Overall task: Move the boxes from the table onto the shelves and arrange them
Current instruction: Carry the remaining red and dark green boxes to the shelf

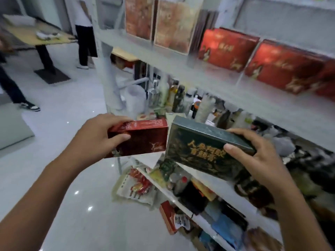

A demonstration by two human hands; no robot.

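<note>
My left hand grips a dark red box by its left end, holding it in the air in front of the white shelf unit. My right hand holds a dark green box with gold lettering by its right end, tilted, just right of the red box. Both boxes hang level with the middle shelf. Two large red boxes lean on the upper shelf, with orange-brown boxes to their left. The view is blurred.
The middle shelf holds several bottles and jars. Lower shelves are crowded with packets and small boxes. A wooden table stands at the far left, with two people standing near it on the glossy white floor.
</note>
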